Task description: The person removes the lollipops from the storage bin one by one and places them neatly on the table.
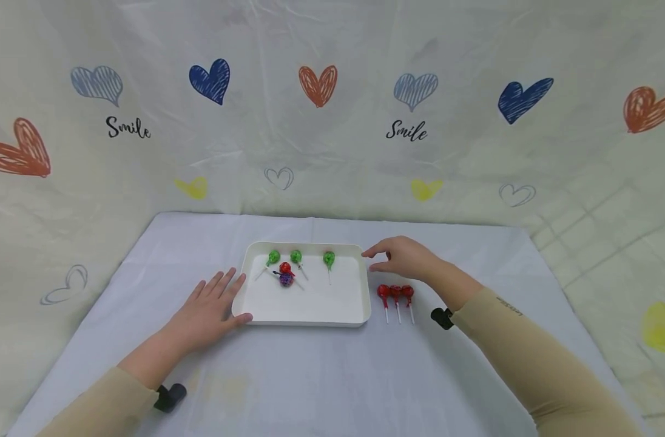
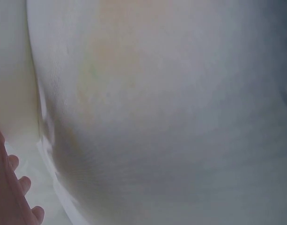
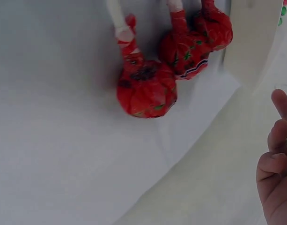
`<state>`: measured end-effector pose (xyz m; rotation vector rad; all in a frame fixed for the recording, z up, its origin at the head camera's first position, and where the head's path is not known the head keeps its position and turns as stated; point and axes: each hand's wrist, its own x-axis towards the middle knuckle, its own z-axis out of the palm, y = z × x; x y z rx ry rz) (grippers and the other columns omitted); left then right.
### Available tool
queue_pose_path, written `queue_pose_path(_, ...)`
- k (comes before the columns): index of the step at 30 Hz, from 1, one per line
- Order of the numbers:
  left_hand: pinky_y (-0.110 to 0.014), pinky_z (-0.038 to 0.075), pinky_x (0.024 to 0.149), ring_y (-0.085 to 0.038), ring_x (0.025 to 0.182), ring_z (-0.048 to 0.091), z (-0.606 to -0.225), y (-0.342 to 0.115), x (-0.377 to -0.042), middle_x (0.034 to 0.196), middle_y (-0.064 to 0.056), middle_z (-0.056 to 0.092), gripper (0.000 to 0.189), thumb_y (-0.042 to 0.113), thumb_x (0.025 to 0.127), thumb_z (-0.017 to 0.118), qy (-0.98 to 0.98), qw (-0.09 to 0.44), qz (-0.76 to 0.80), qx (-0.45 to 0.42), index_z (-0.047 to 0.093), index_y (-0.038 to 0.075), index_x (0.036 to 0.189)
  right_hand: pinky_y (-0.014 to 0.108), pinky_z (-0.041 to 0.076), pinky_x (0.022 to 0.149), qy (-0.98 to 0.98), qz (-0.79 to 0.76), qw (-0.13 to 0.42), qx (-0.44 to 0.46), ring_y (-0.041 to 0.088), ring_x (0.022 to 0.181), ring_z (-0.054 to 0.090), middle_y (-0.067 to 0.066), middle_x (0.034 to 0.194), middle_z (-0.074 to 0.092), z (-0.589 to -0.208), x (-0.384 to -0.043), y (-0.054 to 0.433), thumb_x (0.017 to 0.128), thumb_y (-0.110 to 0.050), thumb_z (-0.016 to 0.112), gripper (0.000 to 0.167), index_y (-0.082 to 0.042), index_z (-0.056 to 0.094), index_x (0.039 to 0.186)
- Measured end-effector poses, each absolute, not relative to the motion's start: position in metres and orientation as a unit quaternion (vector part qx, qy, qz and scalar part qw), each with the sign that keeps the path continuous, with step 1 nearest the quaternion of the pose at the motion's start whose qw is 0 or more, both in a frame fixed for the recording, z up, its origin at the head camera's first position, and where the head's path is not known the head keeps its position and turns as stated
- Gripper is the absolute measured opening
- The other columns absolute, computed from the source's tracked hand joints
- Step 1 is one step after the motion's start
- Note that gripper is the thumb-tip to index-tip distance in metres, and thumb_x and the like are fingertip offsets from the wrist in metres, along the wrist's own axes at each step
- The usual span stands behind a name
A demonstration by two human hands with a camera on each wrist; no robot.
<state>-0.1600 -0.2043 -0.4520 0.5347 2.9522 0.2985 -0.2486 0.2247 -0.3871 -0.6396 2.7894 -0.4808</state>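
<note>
A white tray (image 1: 302, 311) lies on the table with three green lollipops (image 1: 329, 259) along its far side. Left of its middle, a red lollipop (image 1: 285, 267) and a purple lollipop (image 1: 286, 280) overlap with crossed sticks. My left hand (image 1: 212, 306) has its fingers spread at the tray's left edge, the thumb by the near corner. My right hand (image 1: 400, 258) is by the far right corner, fingers bent and thumb apart, nothing between them. Just nearer than it, three red lollipops (image 3: 148, 89) stand out in a row right of the tray, sticks pointing toward me.
A white cloth (image 1: 310, 376) covers the table. Behind it hangs a pale backdrop (image 1: 343, 152) printed with hearts and the word Smile. A dark wrist camera (image 1: 170, 397) sits at the left cuff, another dark camera (image 1: 442, 318) at the right.
</note>
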Motion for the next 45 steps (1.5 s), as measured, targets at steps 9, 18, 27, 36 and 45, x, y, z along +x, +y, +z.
queue_pose_path(9, -0.063, 0.007, 0.117, -0.041, 0.149, 0.010, -0.453, -0.205, -0.160, 0.165, -0.016, 0.012, 0.094, 0.065, 0.092, 0.055, 0.977, 0.063, 0.098, 0.176, 0.018, 0.011, 0.160, 0.043, 0.048, 0.100, 0.951, -0.146, 0.142, -0.232, 0.026, 0.123, 0.057, 0.000, 0.127, 0.066, -0.384, -0.267, 0.188, 0.091, -0.032, 0.074, 0.038, -0.024, 0.070, 0.128)
queue_pose_path(18, -0.063, 0.007, 0.117, -0.041, 0.150, 0.010, -0.455, -0.206, -0.161, 0.165, -0.015, 0.012, 0.094, 0.066, 0.092, 0.054, 0.978, 0.062, 0.097, 0.177, 0.018, 0.013, 0.160, 0.043, 0.045, 0.103, 0.956, -0.104, 0.142, -0.233, 0.022, 0.123, 0.057, -0.003, 0.125, 0.067, -0.387, -0.276, 0.163, 0.090, -0.033, 0.074, 0.038, -0.027, 0.070, 0.127)
queue_pose_path(27, -0.063, 0.008, 0.117, -0.040, 0.150, 0.010, -0.455, -0.206, -0.161, 0.165, -0.015, 0.013, 0.095, 0.066, 0.091, 0.055, 0.978, 0.063, 0.097, 0.175, 0.018, 0.013, 0.160, 0.040, 0.048, 0.101, 0.958, -0.049, 0.138, -0.245, 0.019, 0.120, 0.059, -0.002, 0.128, 0.066, -0.399, -0.287, 0.146, 0.092, -0.032, 0.073, 0.037, -0.029, 0.069, 0.128)
queue_pose_path(36, -0.062, 0.007, 0.118, -0.039, 0.150, 0.010, -0.458, -0.207, -0.163, 0.165, -0.014, 0.013, 0.095, 0.066, 0.091, 0.056, 0.978, 0.062, 0.097, 0.175, 0.018, 0.014, 0.160, 0.038, 0.047, 0.102, 0.956, -0.005, 0.146, -0.256, 0.018, 0.118, 0.059, -0.003, 0.127, 0.066, -0.405, -0.290, 0.131, 0.094, -0.029, 0.070, 0.036, -0.025, 0.068, 0.130)
queue_pose_path(45, -0.062, 0.008, 0.118, -0.039, 0.150, 0.010, -0.458, -0.206, -0.164, 0.165, -0.014, 0.013, 0.094, 0.066, 0.091, 0.056, 0.978, 0.060, 0.093, 0.175, 0.018, 0.014, 0.160, 0.038, 0.049, 0.100, 0.953, 0.006, 0.133, -0.274, 0.017, 0.108, 0.061, -0.004, 0.121, 0.068, -0.406, -0.289, 0.127, 0.095, -0.025, 0.068, 0.029, -0.024, 0.071, 0.124)
